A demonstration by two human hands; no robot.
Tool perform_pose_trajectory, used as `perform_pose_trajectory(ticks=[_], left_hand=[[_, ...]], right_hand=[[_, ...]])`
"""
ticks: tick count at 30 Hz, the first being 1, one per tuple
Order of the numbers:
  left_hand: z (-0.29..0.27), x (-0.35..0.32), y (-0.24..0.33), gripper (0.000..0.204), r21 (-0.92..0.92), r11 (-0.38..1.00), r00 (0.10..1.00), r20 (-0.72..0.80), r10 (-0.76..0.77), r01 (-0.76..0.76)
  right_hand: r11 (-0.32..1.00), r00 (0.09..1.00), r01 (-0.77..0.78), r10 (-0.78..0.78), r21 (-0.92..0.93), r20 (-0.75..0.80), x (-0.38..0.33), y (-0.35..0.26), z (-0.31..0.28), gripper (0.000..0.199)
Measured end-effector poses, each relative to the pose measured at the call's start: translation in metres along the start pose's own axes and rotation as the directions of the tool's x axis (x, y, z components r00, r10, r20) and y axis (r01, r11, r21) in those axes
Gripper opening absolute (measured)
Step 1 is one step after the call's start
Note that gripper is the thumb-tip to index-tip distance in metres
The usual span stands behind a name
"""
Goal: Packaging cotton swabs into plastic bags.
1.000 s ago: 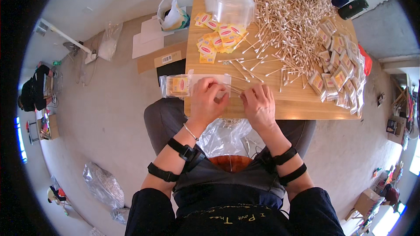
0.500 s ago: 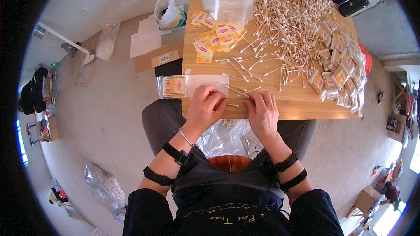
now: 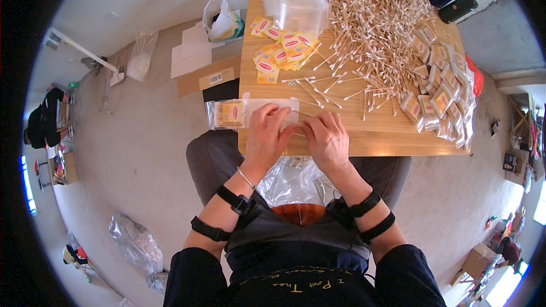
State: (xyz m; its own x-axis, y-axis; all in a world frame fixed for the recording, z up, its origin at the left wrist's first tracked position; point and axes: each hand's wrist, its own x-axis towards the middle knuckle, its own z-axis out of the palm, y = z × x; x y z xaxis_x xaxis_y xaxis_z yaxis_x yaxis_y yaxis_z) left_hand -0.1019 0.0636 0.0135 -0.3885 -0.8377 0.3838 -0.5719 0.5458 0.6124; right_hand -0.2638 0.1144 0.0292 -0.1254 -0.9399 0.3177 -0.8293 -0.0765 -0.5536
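Cotton swabs (image 3: 378, 20) lie in a large heap at the upper centre-right of the frame, with strays fanned toward the middle, probably so that they can be reached singly. Thin sticks show between the two hands at the centre. The left hand (image 3: 267, 135) and right hand (image 3: 329, 139) nearly meet, fingers bent into a narrow pinch that suits slender sticks; which fingers bear on them, and how many sticks there are, one cannot tell.

A white card (image 3: 288, 104) lies partly under the left hand, and a filled clear packet (image 3: 231, 112) sits at its left end, seemingly set aside from the working spot. Yellow labels (image 3: 284, 51) and empty clear bags (image 3: 301, 8) share the upper centre, sorted by kind; filled packets (image 3: 441, 94) are piled at the right.

All this rests on a wood-grain table (image 3: 392, 142). Around it spreads a bare grey floor (image 3: 136, 165), with a white carrier bag (image 3: 226, 23) at upper left and cardboard boxes (image 3: 476, 261) at lower right.
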Motion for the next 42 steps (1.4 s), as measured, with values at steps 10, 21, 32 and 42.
perform_pose_trajectory(ticks=[10,21,32,42], left_hand=[[0.004,0.003,0.004,0.035,0.138,0.989,0.997,0.062,0.039,-0.047],[0.005,0.002,0.000,0.028,0.133,0.990,0.997,0.064,0.047,-0.055],[0.008,0.002,0.001,0.021,0.142,0.989,0.999,0.032,0.022,-0.027],[0.005,0.003,0.002,0.017,0.110,0.993,0.999,0.027,0.041,-0.044]], right_hand=[[0.989,0.997,-0.014,0.026,-0.145,0.079,0.038,0.023,0.006,0.013],[0.994,0.968,0.110,-0.113,0.030,0.226,-0.042,-0.006,-0.020,0.010],[0.998,0.999,0.027,-0.025,-0.061,0.032,-0.008,0.030,-0.025,0.020],[0.987,0.991,-0.137,0.135,-0.086,-0.023,-0.009,0.048,-0.025,0.014]])
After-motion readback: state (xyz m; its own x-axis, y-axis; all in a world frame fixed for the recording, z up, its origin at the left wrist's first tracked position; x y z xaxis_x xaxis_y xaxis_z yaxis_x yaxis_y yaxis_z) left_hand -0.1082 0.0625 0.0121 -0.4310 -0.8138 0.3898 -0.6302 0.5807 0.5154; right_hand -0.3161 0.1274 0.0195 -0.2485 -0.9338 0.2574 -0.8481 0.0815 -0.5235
